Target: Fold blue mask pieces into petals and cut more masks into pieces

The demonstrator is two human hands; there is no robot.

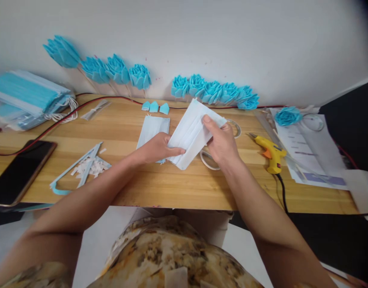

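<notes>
Between both hands, a pleated face mask (pixel 191 134) is held tilted above the table, its pale side toward me. My left hand (pixel 159 148) pinches its lower left edge between thumb and fingers. At the upper right end, my right hand (pixel 222 140) grips it with the thumb on top and the fingers behind. Another face mask (pixel 152 127) lies flat on the wood, partly covered by my left hand. Rolls of tape (pixel 208 161) lie under and beside my right hand. Three small blue cut pieces (pixel 154 107) sit in a row behind the masks.
Blue flowers (pixel 212 92) on sticks lean along the wall. A yellow glue gun (pixel 270 152) and papers (pixel 310 148) lie right. At left are a stack of masks (pixel 30 94), a phone (pixel 21 168), blue strips (pixel 89 164) with white scraps, and a red-black cable (pixel 56 125).
</notes>
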